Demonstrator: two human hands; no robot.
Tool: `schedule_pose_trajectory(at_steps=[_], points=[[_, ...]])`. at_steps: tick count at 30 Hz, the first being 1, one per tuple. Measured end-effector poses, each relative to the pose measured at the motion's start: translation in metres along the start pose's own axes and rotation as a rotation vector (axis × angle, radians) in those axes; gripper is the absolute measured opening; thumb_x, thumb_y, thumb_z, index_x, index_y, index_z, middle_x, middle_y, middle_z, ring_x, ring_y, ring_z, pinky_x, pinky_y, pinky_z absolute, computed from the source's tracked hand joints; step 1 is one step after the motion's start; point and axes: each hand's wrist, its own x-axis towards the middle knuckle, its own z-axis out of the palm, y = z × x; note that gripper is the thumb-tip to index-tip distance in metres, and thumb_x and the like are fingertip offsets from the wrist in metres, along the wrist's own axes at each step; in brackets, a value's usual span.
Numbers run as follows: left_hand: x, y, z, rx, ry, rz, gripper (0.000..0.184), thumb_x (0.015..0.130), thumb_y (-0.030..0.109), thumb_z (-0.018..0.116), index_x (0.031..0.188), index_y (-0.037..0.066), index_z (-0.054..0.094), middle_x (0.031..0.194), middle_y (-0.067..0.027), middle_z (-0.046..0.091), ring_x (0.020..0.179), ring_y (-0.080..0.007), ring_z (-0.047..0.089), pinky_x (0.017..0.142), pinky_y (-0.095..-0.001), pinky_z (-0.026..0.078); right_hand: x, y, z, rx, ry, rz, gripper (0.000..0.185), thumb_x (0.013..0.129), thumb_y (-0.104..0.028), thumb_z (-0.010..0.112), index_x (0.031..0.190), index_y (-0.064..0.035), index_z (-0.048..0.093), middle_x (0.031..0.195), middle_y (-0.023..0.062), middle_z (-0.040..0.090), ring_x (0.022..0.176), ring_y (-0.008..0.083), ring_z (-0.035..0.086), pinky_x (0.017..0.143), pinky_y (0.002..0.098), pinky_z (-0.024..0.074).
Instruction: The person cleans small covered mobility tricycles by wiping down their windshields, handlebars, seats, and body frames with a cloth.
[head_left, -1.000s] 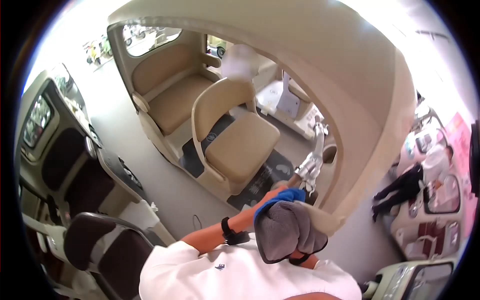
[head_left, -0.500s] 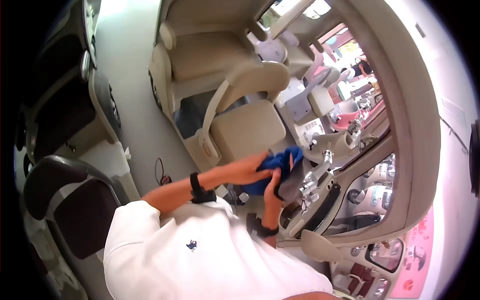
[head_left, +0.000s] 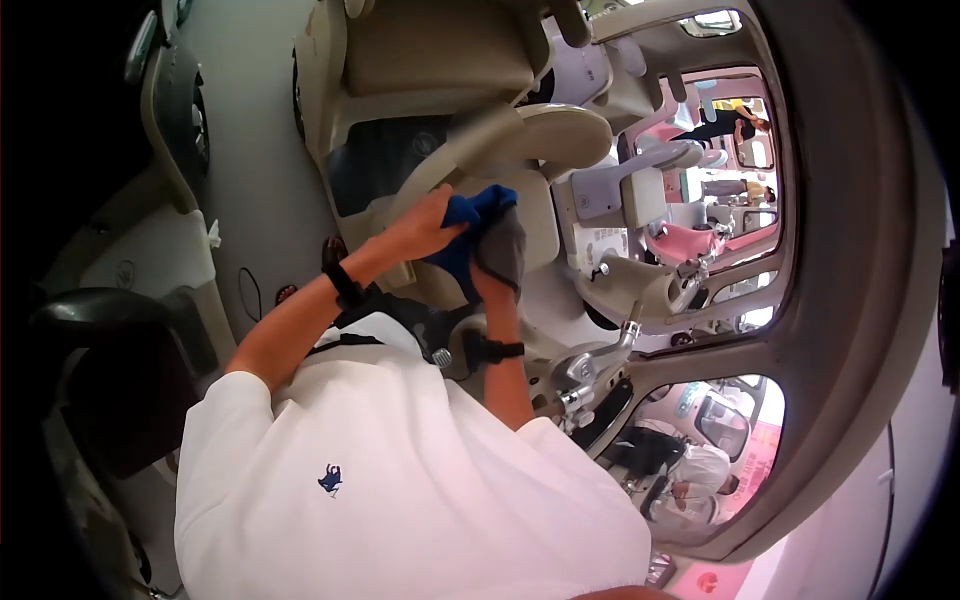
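A blue and grey cloth (head_left: 500,245) is bunched between my two hands, above the front part of the beige seat (head_left: 540,215). My left hand (head_left: 428,225) is closed on the blue side of it. On the other side, my right hand (head_left: 490,283) reaches up into the grey part, which drapes over its fingers and hides most of them. Chrome handlebars (head_left: 590,365) stand to the right of my right forearm, apart from the cloth.
A wider beige rear seat (head_left: 440,60) lies beyond. A dark-framed window opening (head_left: 785,200) runs along the right. Through the openings appear other vehicles, a person in black (head_left: 725,125) and a person in white (head_left: 700,470). Another vehicle with a dark seat (head_left: 115,390) is at left.
Both hands have moved up and left with the cloth, away from the handlebars and over the seat. The grey part now covers my right fingers. The view has shifted too.
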Motion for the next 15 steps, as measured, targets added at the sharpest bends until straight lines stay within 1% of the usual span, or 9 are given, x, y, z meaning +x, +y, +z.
schedule_pose_trajectory(at_steps=[2,5,6,8,9,10,12,13,15], points=[[0.019,-0.015,0.004,-0.013,0.052,-0.013,0.040,0.088,0.022,0.069,0.111,-0.002,0.048,0.106,-0.0281,0.057,0.105,-0.0454,0.055,0.090,-0.0466,0.043,0.024,0.018,0.023,0.002,0.059,-0.138,0.062,0.078,-0.017,0.067,0.135,0.0009,0.047,0.128,0.0266,0.053,0.118,0.0456,0.048,0.101,0.0506,0.0396],[0.058,-0.027,0.005,-0.022,0.089,0.013,0.041,0.087,0.019,0.068,0.115,-0.003,0.047,0.111,-0.0282,0.055,0.109,-0.0461,0.053,0.093,-0.0482,0.042,0.083,0.028,0.028,0.082,-0.058,-0.089,0.059,0.077,-0.016,0.068,0.131,-0.0002,0.049,0.121,0.0243,0.056,0.114,0.0454,0.050,0.097,0.0519,0.0411],[0.073,-0.033,0.006,-0.014,0.103,-0.002,0.041,0.087,0.019,0.068,0.115,-0.003,0.047,0.111,-0.0282,0.055,0.109,-0.0461,0.053,0.093,-0.0482,0.042,0.106,0.031,0.032,0.095,-0.068,-0.103,0.059,0.077,-0.016,0.068,0.131,-0.0002,0.049,0.121,0.0243,0.056,0.114,0.0454,0.050,0.097,0.0519,0.0411],[0.099,-0.036,0.014,0.034,0.212,0.004,0.043,0.086,0.017,0.068,0.117,-0.004,0.046,0.117,-0.0277,0.053,0.112,-0.0462,0.051,0.095,-0.0492,0.041,0.139,0.043,0.039,0.297,-0.022,-0.052,0.056,0.076,-0.019,0.070,0.126,-0.0020,0.051,0.117,0.0222,0.058,0.111,0.0449,0.052,0.093,0.0527,0.0424],[0.110,-0.035,0.015,0.026,0.215,-0.010,0.043,0.086,0.017,0.068,0.117,-0.004,0.046,0.117,-0.0277,0.053,0.112,-0.0462,0.051,0.095,-0.0492,0.041,0.144,0.048,0.042,0.139,0.154,-0.212,0.050,0.078,-0.019,0.070,0.122,-0.0026,0.054,0.113,0.0211,0.059,0.109,0.0448,0.053,0.091,0.0531,0.0431],[0.121,-0.034,0.014,0.029,0.227,-0.025,0.045,0.086,0.016,0.067,0.120,-0.004,0.046,0.121,-0.0278,0.052,0.115,-0.0460,0.051,0.096,-0.0488,0.041,0.151,0.057,0.042,0.138,0.137,-0.217,0.050,0.078,-0.019,0.070,0.122,-0.0026,0.054,0.113,0.0211,0.059,0.109,0.0448,0.053,0.091,0.0531,0.0431],[0.141,-0.035,0.015,0.034,0.254,-0.054,0.047,0.086,0.014,0.067,0.123,-0.005,0.045,0.125,-0.0278,0.051,0.117,-0.0459,0.050,0.098,-0.0485,0.041,0.174,0.067,0.033,0.016,0.064,-0.371,0.046,0.079,-0.017,0.068,0.121,-0.0027,0.056,0.116,0.0215,0.058,0.113,0.0441,0.052,0.095,0.0524,0.0426],[0.148,-0.034,0.015,0.033,0.293,-0.016,0.050,0.088,0.016,0.066,0.128,-0.006,0.044,0.128,-0.0284,0.051,0.119,-0.0449,0.050,0.100,-0.0474,0.041,0.182,0.071,0.032,0.028,0.057,-0.381,0.046,0.079,-0.017,0.068,0.121,-0.0027,0.056,0.116,0.0215,0.058,0.113,0.0441,0.052,0.095,0.0524,0.0426],[0.163,-0.033,0.017,0.029,0.323,0.003,0.053,0.090,0.018,0.064,0.132,-0.006,0.043,0.130,-0.0290,0.051,0.122,-0.0439,0.049,0.102,-0.0463,0.041,0.198,0.087,0.035,0.051,0.153,-0.408,0.048,0.078,-0.014,0.066,0.124,-0.0019,0.056,0.121,0.0219,0.058,0.117,0.0435,0.051,0.100,0.0512,0.0413]])
